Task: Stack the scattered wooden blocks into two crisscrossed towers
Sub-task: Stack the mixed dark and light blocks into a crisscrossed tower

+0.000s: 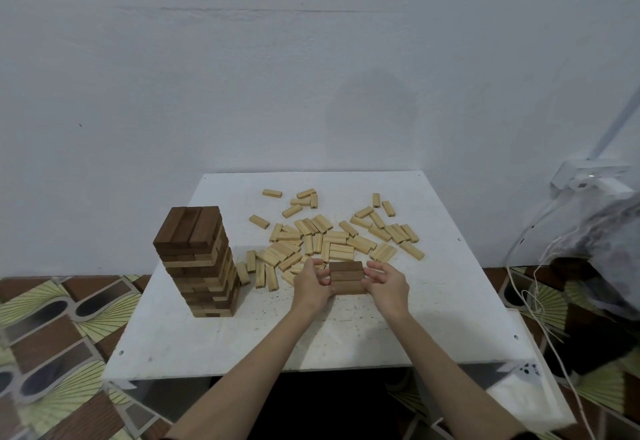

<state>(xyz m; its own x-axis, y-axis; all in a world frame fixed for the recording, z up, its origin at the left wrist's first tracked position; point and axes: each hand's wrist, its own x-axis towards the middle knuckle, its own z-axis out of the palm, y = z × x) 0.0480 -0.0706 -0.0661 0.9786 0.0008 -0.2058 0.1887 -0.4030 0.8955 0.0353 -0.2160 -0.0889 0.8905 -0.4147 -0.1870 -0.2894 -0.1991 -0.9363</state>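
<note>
Wooden blocks (pixel 329 242), light, stiff and smooth-sided so probably best pinched across their long faces, lay scattered on the white bench (pixel 433 301) beside a finished tower (pixel 199 263), while left hand (pixel 311 285) and right hand (pixel 386 284), fingers loosely curled, flanked three dark blocks (pixel 347 277).

square white speckled table (pixel 242 342) | patterned fan-print floor mat (pixel 52 335) | pale painted wall (pixel 242 76) | white cords (pixel 540 304) | grey mesh bag (pixel 602 239) at right
</note>
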